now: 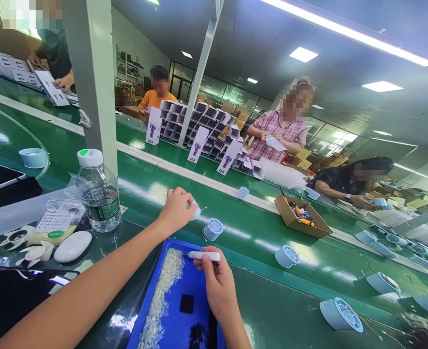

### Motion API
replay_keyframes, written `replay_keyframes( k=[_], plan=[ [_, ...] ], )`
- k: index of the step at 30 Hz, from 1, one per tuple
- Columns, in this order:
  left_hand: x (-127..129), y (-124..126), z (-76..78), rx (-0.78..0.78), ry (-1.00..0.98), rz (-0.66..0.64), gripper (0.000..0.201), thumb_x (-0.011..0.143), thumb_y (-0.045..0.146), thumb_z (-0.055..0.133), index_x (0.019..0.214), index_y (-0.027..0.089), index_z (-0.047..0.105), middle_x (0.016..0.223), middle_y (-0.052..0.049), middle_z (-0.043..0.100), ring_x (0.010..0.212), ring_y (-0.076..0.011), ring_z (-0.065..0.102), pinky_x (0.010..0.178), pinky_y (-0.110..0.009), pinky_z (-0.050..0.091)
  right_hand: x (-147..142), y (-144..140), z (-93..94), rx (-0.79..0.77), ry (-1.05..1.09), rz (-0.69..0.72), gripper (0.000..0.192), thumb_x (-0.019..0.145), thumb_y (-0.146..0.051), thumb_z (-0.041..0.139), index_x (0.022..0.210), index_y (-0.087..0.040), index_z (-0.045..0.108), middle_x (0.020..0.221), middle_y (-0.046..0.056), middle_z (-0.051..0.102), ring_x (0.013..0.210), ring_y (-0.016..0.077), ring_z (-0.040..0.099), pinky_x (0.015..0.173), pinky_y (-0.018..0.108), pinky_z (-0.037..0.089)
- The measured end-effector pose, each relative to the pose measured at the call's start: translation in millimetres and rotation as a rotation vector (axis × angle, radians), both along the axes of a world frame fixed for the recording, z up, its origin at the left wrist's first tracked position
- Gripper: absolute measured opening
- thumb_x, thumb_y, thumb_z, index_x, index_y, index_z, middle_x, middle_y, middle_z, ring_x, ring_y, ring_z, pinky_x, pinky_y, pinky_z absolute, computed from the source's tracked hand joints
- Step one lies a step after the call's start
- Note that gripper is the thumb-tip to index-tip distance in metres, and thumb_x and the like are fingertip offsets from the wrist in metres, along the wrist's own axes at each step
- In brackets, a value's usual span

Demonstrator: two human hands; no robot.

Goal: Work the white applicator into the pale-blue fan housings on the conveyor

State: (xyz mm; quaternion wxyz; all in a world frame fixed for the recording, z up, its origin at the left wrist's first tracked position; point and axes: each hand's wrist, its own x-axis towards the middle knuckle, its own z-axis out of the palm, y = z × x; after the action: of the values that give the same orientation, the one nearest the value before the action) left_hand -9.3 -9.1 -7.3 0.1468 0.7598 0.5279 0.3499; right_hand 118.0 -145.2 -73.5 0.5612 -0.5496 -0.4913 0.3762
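My left hand is over the green conveyor, its fingers closed round a light blue round plastic part with a short wire sticking out. In my right hand is a white-handled tool with a thin metal tip. That tip points left, at a heap of small clear plastic rings in a blue tray. A black square and small black pieces also lie in the tray. Just beyond the tray, another light blue round part with a spoked face stands on the belt.
More blue parts with wires line the green belt. A water bottle, a white mouse-shaped object and bagged pieces are at left. An open cardboard box and white boxes stand farther back. Several co-workers handle items across the line.
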Motion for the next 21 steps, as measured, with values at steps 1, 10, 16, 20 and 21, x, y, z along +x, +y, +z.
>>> replay_keyframes(
  k=[1, 10, 16, 20, 21],
  plan=[
    [0.1, -0.8, 3.0, -0.005, -0.014, -0.002, 0.017, 0.076, 0.030, 0.051, 0.064, 0.019, 0.052, 0.085, -0.006, 0.051, 0.095, -0.0241, 0.043, 0.088, -0.039, 0.038, 0.2, -0.3, -0.3, 0.005, -0.014, -0.009, 0.028, 0.085, -0.043, 0.053, 0.096, -0.019, 0.060, 0.081, 0.005, 0.067, 0.072, 0.0194, 0.063, 0.070, 0.031, 0.047],
    [-1.8, -1.1, 10.2, -0.055, -0.050, -0.016, 0.019, 0.076, 0.030, 0.050, 0.061, 0.019, 0.047, 0.081, -0.005, 0.052, 0.089, -0.0226, 0.046, 0.083, -0.037, 0.038, 5.4, -5.0, -2.3, 0.062, -0.157, -0.149, 0.023, 0.086, -0.041, 0.051, 0.080, -0.020, 0.056, 0.066, -0.001, 0.057, 0.060, 0.0139, 0.051, 0.059, 0.024, 0.041],
    [-1.2, -1.6, 7.9, -0.087, -0.081, -0.027, 0.019, 0.075, 0.031, 0.050, 0.060, 0.019, 0.045, 0.082, -0.005, 0.052, 0.091, -0.0236, 0.045, 0.080, -0.036, 0.038, 6.6, -6.4, -3.0, 0.081, -0.205, -0.111, 0.023, 0.089, -0.041, 0.045, 0.084, -0.021, 0.053, 0.067, -0.002, 0.054, 0.060, 0.0139, 0.049, 0.059, 0.024, 0.040],
    [-1.9, -1.4, 10.1, -0.071, -0.104, -0.036, 0.020, 0.074, 0.030, 0.050, 0.059, 0.020, 0.043, 0.079, -0.005, 0.052, 0.086, -0.0219, 0.046, 0.075, -0.034, 0.038, 6.6, -7.4, -1.3, 0.104, -0.234, -0.140, 0.023, 0.090, -0.041, 0.043, 0.080, -0.021, 0.049, 0.066, -0.002, 0.051, 0.059, 0.0135, 0.046, 0.058, 0.024, 0.039],
    [-2.1, -1.2, 11.0, -0.069, -0.118, -0.036, 0.020, 0.074, 0.030, 0.051, 0.059, 0.020, 0.042, 0.077, -0.004, 0.051, 0.082, -0.0208, 0.046, 0.073, -0.033, 0.038, 7.8, -7.6, -0.2, 0.114, -0.245, -0.162, 0.024, 0.091, -0.041, 0.042, 0.079, -0.021, 0.048, 0.066, -0.003, 0.051, 0.059, 0.0133, 0.046, 0.058, 0.024, 0.039]
  ],
)
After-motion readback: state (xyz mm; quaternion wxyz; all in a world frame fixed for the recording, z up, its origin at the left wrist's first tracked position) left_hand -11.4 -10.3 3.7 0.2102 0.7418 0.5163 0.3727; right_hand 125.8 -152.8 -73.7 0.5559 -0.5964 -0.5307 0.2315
